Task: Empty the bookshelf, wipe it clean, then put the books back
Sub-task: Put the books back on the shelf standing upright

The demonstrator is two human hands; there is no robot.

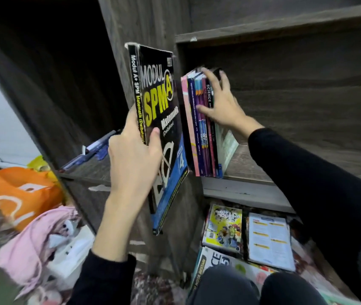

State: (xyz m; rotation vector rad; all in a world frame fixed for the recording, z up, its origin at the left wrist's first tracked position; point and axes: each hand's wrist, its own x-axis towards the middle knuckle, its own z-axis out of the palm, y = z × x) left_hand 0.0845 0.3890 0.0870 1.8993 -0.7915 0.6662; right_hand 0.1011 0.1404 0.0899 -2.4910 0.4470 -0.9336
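My left hand (134, 150) grips a thick black and blue maths workbook (159, 119) by its spine, holding it upright in front of the shelf's dark vertical panel (146, 29). A row of upright books (199, 128) stands at the left end of the dark wooden shelf board (263, 164). My right hand (223, 104) lies spread against the right side and top of that row, fingers over the spines. Whether it grips a book is unclear. The shelf to the right of the row is bare.
Several books and magazines (225, 227) lie flat on the floor below the shelf, by my knees. Pens (95, 148) rest on the left compartment's board. An orange bag (25, 194) and pink cloth (38, 245) sit on the floor at left.
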